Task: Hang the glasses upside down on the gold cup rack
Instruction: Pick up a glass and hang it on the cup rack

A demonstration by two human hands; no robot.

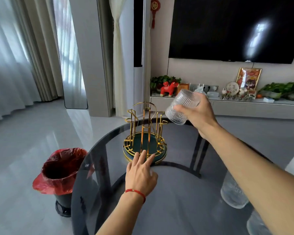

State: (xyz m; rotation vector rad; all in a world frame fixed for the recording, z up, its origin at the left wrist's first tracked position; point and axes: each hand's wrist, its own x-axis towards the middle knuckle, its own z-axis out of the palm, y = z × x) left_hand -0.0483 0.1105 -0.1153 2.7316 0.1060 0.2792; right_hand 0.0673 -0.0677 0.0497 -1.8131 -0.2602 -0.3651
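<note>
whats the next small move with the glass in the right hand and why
Probably lower the tilted glass in the right hand, mouth down, onto the nearest prong of the gold rack: every prong looks empty, and the left hand steadies the base.

Gold cup rack (145, 131) upright on table, pegs bare; ribbed glass (180, 107) tilted, airborne beside it.

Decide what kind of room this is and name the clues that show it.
Most likely a home living room: a large wall-mounted television, a low media console with plants and ornaments, and floor-length curtains at the window.
</note>
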